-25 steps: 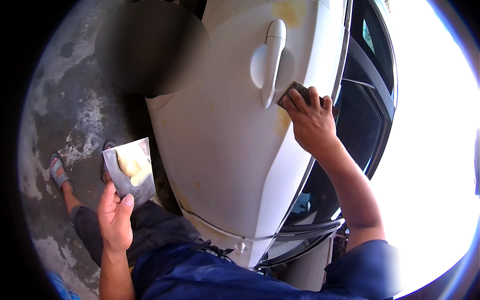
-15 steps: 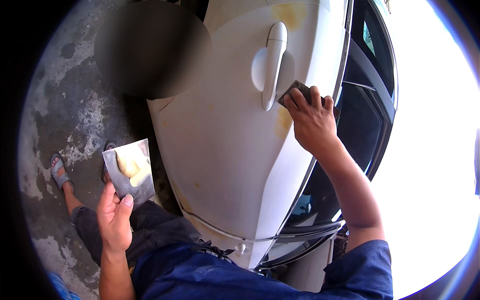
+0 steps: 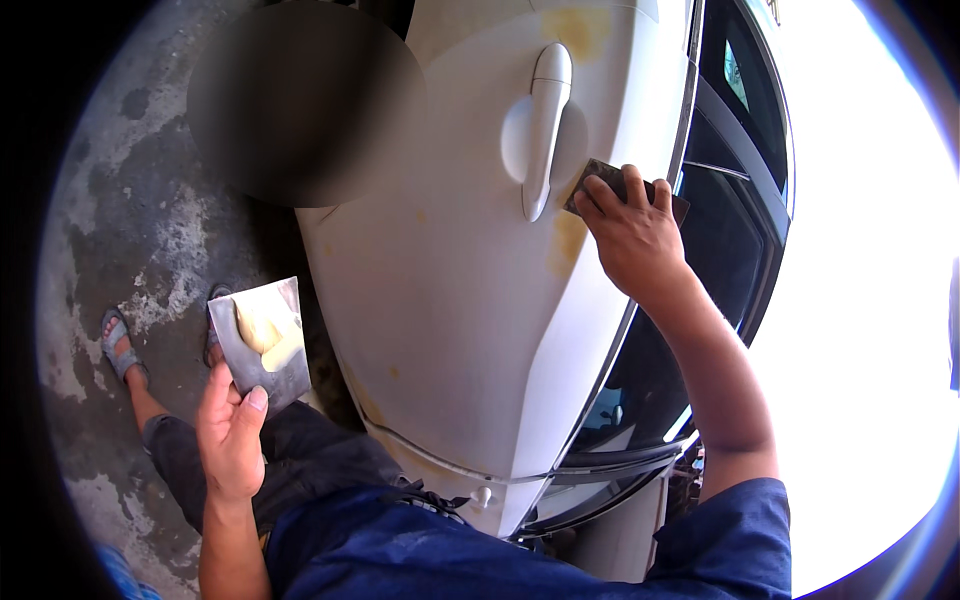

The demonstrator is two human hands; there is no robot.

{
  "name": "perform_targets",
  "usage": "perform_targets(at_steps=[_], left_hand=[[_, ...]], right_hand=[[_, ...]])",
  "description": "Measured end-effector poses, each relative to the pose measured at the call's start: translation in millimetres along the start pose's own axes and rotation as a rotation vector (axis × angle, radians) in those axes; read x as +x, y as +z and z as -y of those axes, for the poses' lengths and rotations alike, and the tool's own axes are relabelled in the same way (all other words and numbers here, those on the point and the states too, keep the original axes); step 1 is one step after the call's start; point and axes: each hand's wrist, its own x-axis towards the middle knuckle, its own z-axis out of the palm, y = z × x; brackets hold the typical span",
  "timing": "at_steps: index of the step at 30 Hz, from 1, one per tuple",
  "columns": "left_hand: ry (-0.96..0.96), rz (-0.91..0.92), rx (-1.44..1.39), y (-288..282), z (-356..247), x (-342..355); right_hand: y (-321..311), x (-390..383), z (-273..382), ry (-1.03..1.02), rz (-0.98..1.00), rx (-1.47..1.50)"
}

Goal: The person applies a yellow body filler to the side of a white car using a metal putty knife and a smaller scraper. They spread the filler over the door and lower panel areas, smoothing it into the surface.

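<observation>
My left hand (image 3: 232,445) grips a flat grey plate (image 3: 285,380) bearing a mound of pale yellow paste (image 3: 262,322), held beside the car at lower left. My right hand (image 3: 640,235) is closed on a dark rectangular flat blade (image 3: 602,172), laid against the white car door (image 3: 440,330) just right of the lower end of the white door handle (image 3: 549,120). Yellowish patches (image 3: 565,245) show on the door below the blade and above the handle (image 3: 570,30). The blade's edge under my fingers is partly hidden.
The car's dark windows (image 3: 720,260) run along the right, beside bright glare. On the left is stained concrete floor (image 3: 120,190), where my sandalled feet (image 3: 122,340) stand. A blurred dark oval covers part of the upper left.
My right hand and its blade have shifted slightly to the right along the door. My left hand with the plate has barely moved.
</observation>
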Motion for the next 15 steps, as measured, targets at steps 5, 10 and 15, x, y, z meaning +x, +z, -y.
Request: perform_targets(at_steps=[5,10,15], left_hand=[[0.034,-0.039,-0.021,5.8,-2.6,2.4],[0.038,-0.04,-0.069,7.6,-9.6,1.0],[0.011,-0.002,-0.069,4.7,-10.8,-2.4]], right_hand=[[-9.4,-6.0,-6.7,-0.017,0.081,-0.02],[-6.9,-13.0,-10.9,-0.025,0.092,-0.022],[-10.4,-34.2,-14.3,0.006,0.055,-0.011]])
